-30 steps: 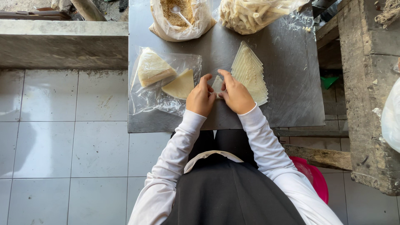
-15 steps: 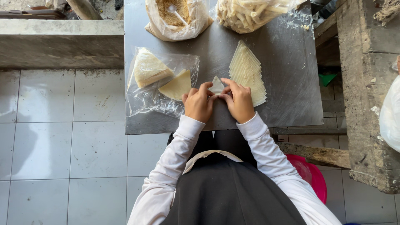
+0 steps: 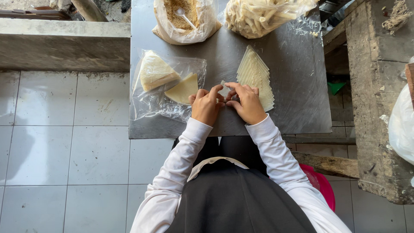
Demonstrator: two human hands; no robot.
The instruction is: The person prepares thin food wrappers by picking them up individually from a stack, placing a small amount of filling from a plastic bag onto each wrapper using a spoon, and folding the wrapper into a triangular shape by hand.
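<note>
- The left hand (image 3: 207,105) and the right hand (image 3: 246,103) are pinching a small pale wrapper sheet (image 3: 224,90) between their fingertips, just above the grey worktop (image 3: 297,86), near its front edge.
- The sheet is looking thin; a hard tug from either hand could be tearing it, or it could be slipping off the near edge into the lap.
- The right wrist is lying just beside the fanned stack of wrappers (image 3: 255,75); a sweep could be scattering it.
- The clear bag of folded pieces (image 3: 166,82) is sitting by the left hand, crowding that side.
- Open room is lying mid-worktop, below the bag of crumbs (image 3: 181,19) and the bag of sticks (image 3: 263,15).
</note>
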